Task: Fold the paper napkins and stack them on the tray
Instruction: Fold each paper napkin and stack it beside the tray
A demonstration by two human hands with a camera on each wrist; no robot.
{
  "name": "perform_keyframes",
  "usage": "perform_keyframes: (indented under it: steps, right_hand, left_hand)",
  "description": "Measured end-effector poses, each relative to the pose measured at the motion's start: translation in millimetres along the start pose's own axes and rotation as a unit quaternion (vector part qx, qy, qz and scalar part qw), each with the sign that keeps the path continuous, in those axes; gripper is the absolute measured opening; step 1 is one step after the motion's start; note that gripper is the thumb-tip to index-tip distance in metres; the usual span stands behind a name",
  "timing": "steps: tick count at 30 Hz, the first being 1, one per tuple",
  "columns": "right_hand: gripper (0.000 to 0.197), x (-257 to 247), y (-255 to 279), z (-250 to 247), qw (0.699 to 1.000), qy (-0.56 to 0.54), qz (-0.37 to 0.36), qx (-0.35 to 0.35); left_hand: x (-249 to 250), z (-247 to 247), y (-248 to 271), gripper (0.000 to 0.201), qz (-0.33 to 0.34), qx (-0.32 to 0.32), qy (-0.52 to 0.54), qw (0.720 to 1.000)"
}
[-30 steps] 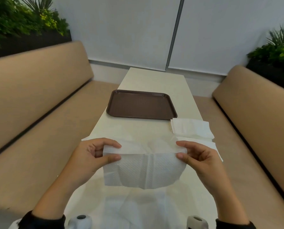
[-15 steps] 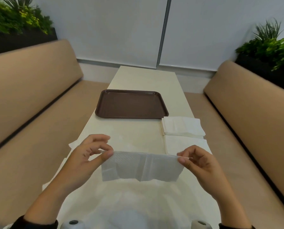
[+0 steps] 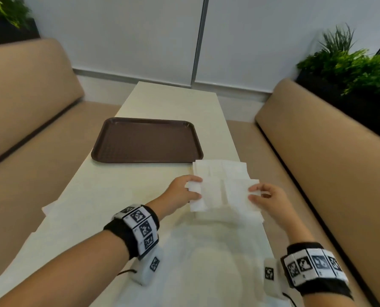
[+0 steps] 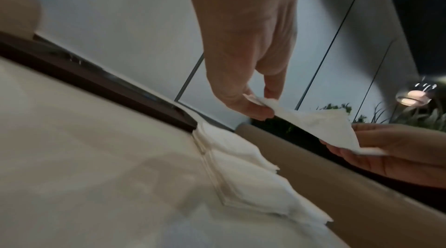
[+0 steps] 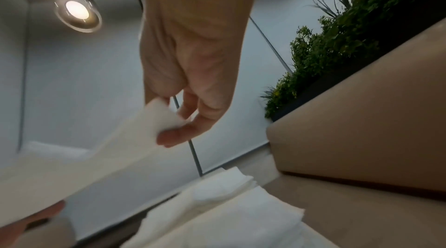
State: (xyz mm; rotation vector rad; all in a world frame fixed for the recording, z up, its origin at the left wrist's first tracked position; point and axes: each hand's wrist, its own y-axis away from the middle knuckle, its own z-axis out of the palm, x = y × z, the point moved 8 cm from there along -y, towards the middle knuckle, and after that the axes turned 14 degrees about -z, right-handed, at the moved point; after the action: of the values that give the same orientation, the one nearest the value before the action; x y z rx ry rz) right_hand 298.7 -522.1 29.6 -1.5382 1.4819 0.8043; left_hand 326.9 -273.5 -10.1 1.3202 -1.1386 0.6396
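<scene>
A folded white paper napkin (image 3: 223, 194) hangs in the air between both hands, above the piles at the table's right edge. My left hand (image 3: 190, 189) pinches its left end (image 4: 270, 103) between thumb and fingers. My right hand (image 3: 258, 192) pinches the right end (image 5: 164, 118). Under it lie two piles of white napkins, a far pile (image 3: 220, 169) beside the tray's near right corner and a near pile (image 3: 229, 216). The brown tray (image 3: 147, 140) sits bare further up the cream table (image 3: 118, 189). More white paper (image 3: 198, 267) lies spread near me.
Tan padded benches (image 3: 330, 165) run along both sides of the narrow table. Planters with green plants (image 3: 348, 69) stand behind the bench backs. A white wall closes the far end. A napkin edge (image 3: 48, 208) pokes out at the table's left side.
Both hands carried the napkin forward and to the right, from in front of me to above the piles by the tray. The napkin now looks narrower and flatter.
</scene>
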Motion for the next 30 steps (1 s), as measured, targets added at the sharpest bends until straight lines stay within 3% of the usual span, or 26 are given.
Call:
perform_keyframes:
  steps: [2,6,13,17,18,20,22,24,27,30]
  right_hand:
    - [0.013,23,-18,-5,0.996,0.088,0.018,0.008]
    - [0.020,63,-34,5,0.981,0.175,0.060,-0.048]
    - [0.034,86,-37,26,0.937,0.331,0.061,-0.094]
    - [0.039,68,-26,27,0.860,0.484,0.093,-0.134]
    - [0.043,60,-24,29,0.849,0.499,0.098,-0.143]
    - [0.050,32,-23,43,0.856,0.493,0.066,-0.142]
    - [0.050,-3,-21,70,0.876,0.458,-0.002,-0.148]
    - [0.045,-38,-14,114,0.883,0.416,-0.068,-0.206]
    - [0.038,-71,6,192,0.875,0.332,-0.128,-0.327]
    - [0.043,-87,26,259,0.850,0.288,-0.159,-0.410]
  left_hand:
    - [-7,12,-26,0.044,-0.013,0.021,-0.058,0.998]
    - [-23,30,-59,0.054,-0.012,0.058,-0.197,0.979]
    - [-33,51,-74,0.050,0.002,0.086,-0.345,0.935]
    - [-29,47,-43,0.046,-0.007,0.099,-0.422,0.901]
    - [-27,42,-30,0.049,-0.004,0.091,-0.408,0.909]
    - [-28,22,4,0.047,0.000,0.060,-0.330,0.942]
    - [-38,-5,46,0.033,0.006,0.021,-0.253,0.967]
    - [-60,-40,91,0.020,0.005,0.010,-0.204,0.979]
    - [-106,-101,155,0.015,-0.018,0.075,-0.140,0.987]
    - [-153,-156,217,0.020,-0.045,0.159,-0.095,0.982]
